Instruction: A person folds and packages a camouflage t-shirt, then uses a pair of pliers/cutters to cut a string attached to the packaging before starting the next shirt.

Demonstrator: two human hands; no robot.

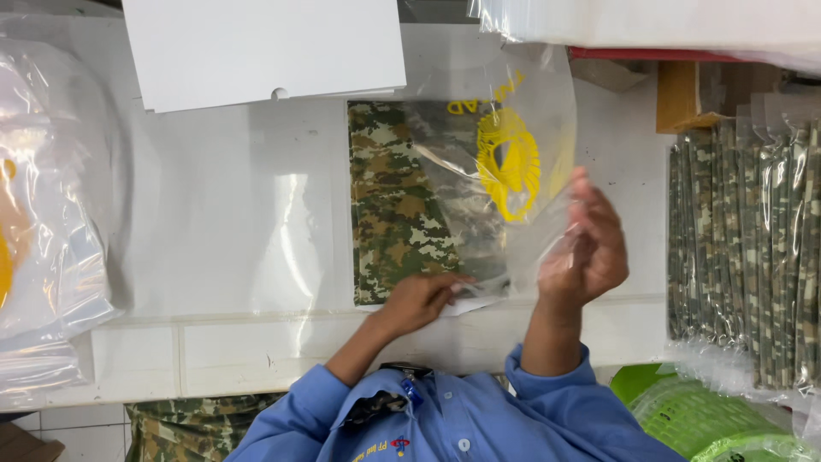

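Note:
A folded camouflage cloth (393, 205) lies flat on the white table (214, 222). A clear plastic bag (513, 111) with a yellow emblem covers the cloth's right part and lifts up at its right side. My left hand (417, 301) rests on the cloth's near edge, fingers on a white slip that sticks out there. My right hand (588, 248) is raised and pinches the loose near-right edge of the bag. Blue shirt sleeves cover both my forearms' ends.
White card sheets (256, 51) lie at the far edge. A heap of clear bags (51, 214) sits at the left. Several bagged camouflage packs (753, 257) stand in rows at the right, by a wooden block (680, 94). A green basket (710, 419) is at the near right.

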